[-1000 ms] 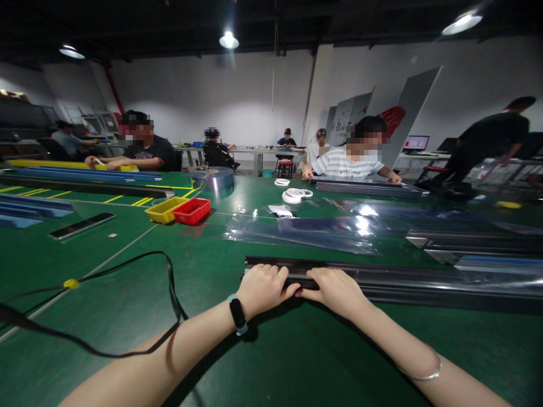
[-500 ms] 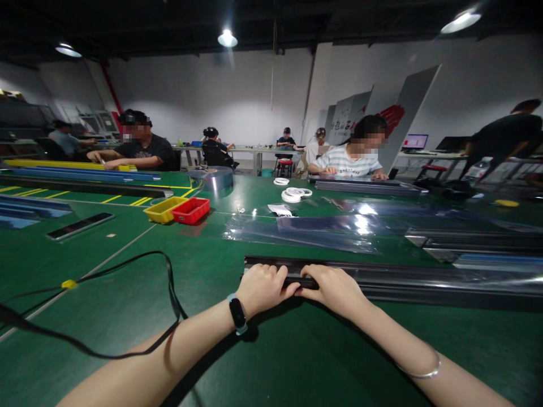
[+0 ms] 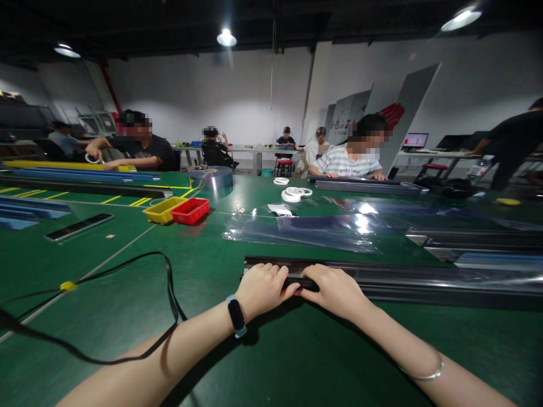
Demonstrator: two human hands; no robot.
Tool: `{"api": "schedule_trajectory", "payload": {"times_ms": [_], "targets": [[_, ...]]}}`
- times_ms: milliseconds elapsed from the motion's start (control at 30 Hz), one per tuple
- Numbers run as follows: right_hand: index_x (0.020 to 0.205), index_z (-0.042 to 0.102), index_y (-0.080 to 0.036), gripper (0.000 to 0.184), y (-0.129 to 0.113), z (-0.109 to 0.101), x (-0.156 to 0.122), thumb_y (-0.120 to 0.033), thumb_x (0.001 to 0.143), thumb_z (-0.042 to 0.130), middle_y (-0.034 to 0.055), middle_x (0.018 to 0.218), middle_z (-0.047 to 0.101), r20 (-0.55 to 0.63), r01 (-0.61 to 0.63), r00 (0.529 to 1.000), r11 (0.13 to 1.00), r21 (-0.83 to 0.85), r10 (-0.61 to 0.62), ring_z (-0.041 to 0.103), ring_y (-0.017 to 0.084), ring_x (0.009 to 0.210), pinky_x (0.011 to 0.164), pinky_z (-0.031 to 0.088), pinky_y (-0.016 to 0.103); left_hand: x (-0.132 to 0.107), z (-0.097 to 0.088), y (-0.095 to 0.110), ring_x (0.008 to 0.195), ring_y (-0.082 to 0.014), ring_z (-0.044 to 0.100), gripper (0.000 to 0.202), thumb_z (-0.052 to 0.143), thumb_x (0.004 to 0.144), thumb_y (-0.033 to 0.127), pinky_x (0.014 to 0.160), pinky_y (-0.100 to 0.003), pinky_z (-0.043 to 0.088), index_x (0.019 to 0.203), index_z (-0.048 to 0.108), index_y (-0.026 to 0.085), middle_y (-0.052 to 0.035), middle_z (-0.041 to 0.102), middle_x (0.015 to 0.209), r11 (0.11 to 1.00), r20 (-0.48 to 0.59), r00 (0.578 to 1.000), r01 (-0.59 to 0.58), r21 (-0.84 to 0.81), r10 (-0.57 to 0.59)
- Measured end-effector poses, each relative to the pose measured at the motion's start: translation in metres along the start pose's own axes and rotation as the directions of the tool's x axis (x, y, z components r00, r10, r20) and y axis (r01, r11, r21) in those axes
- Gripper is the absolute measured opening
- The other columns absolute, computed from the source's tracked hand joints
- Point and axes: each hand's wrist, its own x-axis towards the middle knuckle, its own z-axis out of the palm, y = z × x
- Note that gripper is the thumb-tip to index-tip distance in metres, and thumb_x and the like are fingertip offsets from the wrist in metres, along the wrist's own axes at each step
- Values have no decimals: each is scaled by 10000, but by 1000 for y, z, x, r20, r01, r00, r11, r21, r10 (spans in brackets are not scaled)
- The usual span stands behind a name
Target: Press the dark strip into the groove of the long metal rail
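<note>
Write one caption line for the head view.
Both hands, left and right, grip a black rail on a green table.

**Little moves at the near bench; the room behind shifts**

The person in black (image 3: 515,138) at the far right walks further right, now half out of view. Across the table, the person in the striped shirt (image 3: 348,162) draws both arms in over the dark strips. At the far left, the seated person in the black shirt (image 3: 142,148) lifts a hand holding a white tape ring (image 3: 90,159).
</note>
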Motion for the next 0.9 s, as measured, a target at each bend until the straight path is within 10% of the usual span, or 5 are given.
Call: {"api": "schedule_trajectory", "payload": {"times_ms": [900], "targets": [[998, 535, -261, 337, -2, -9, 0, -471, 749, 449, 22, 900, 618, 89, -11, 996, 996, 83, 3, 585, 186, 807, 691, 432, 302, 0, 0, 1, 647, -196, 565, 369, 308, 842, 467, 596, -313, 416, 778, 507, 163, -62, 585, 659, 1000, -20, 1000, 8, 23, -7]]}}
